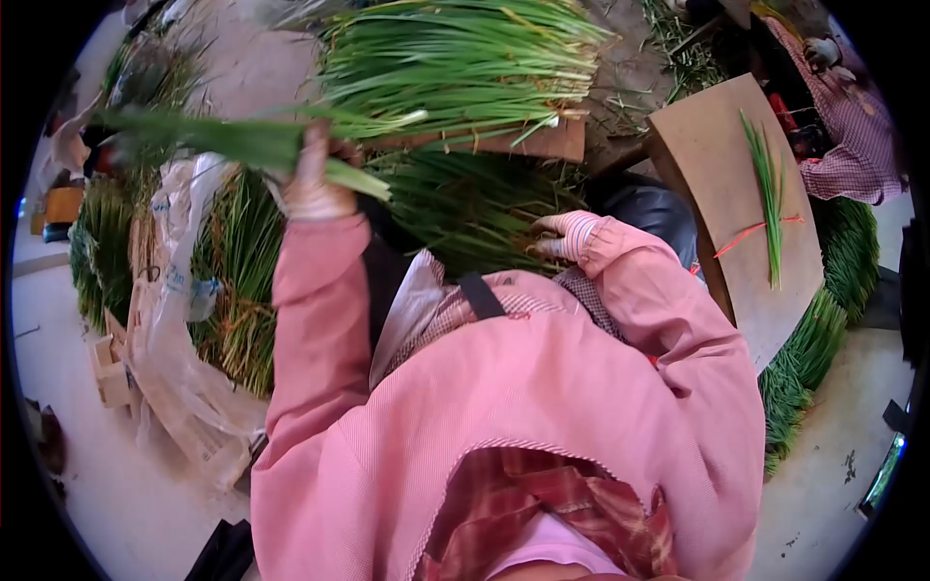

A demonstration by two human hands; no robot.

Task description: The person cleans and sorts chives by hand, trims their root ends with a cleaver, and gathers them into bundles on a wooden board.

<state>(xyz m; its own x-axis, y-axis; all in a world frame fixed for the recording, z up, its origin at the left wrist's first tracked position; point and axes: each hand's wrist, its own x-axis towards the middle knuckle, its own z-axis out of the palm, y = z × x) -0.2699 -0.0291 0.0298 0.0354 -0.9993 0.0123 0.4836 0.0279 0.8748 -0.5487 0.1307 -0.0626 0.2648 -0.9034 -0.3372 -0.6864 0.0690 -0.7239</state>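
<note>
Chive-like bunch (242,143) held up at the person's left, clear of the pile below it. Left hand (320,174) closed about it near the pale stem ends: long leaves run out leftward past the fingers and blur toward the tips, while the stem ends poke out on the other side, just beside the wrist. Right hand (559,234) low, fingers bent, at the near edge of a darker heap of green stalks (465,203) in front of the lap; fingertips partly lost among the leaves, so cannot tell whether they grip any. Beyond the heap, a thick layer of green stalks (455,68) on a wooden board (552,142), pale ends to the right. Pink sleeves on both arms. To the right, a curved tan panel (702,155) carrying a few loose stalks (772,208) across a red tie (741,239); more bundled greens (804,358) on the floor past it. To the left, clear plastic sheeting (165,310) beside upright greens (232,281). Upper right, a co-worker's checked sleeve (852,160)
</note>
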